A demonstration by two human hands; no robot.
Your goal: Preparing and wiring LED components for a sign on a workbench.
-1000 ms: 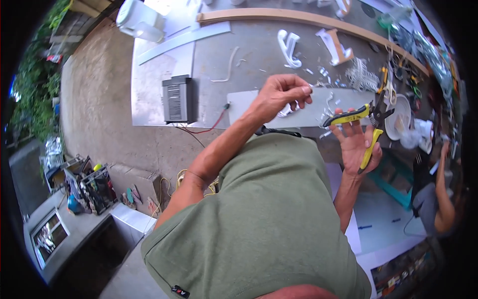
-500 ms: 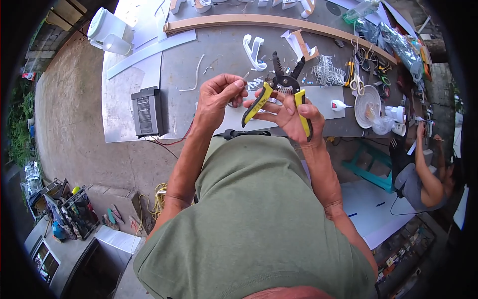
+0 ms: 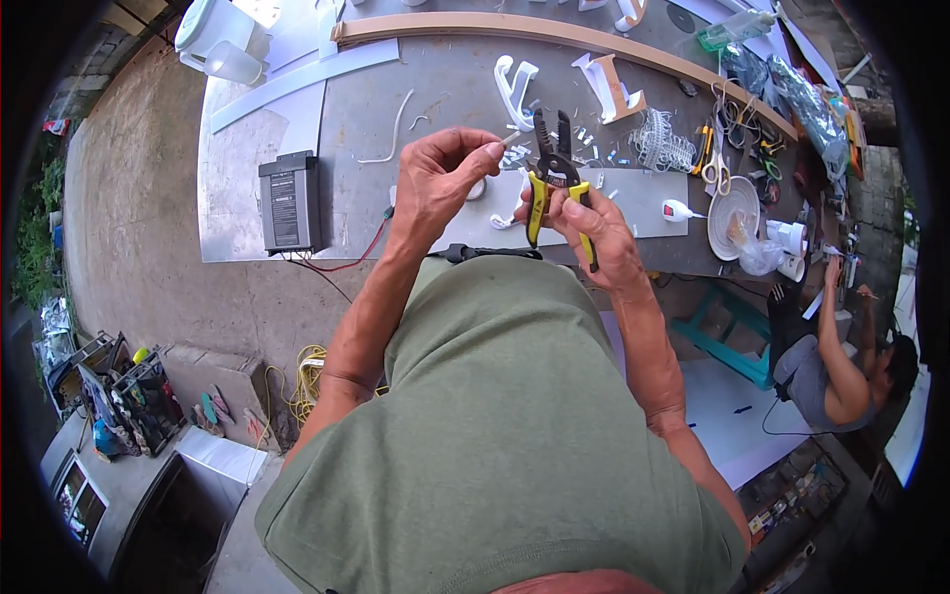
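Note:
My left hand [image 3: 442, 176] pinches a thin, pale strip [image 3: 511, 140] just left of the upright wire strippers [image 3: 554, 168]. My right hand [image 3: 609, 243] grips the strippers by their yellow-and-black handles, the dark jaws pointing away from me and slightly apart. Behind my hands, white cut-out letters [image 3: 514, 89] and small scraps lie on the metal worktable [image 3: 346, 119]. A white board [image 3: 648, 208] lies beneath my hands, with a white squeeze bottle [image 3: 681, 211] on it.
A dark power unit [image 3: 287, 203] with red leads sits at front left, a pitcher [image 3: 208, 40] behind it. A long brown board [image 3: 445, 25] spans the back. Scissors [image 3: 714, 173] and a plate [image 3: 732, 218] lie right. Another person [image 3: 831, 376] works beside a teal stool [image 3: 732, 337].
My right hand has moved left, turning the strippers upright beside my left hand. Their handles have drawn closer together since half a second ago. My left hand has moved slightly up since then.

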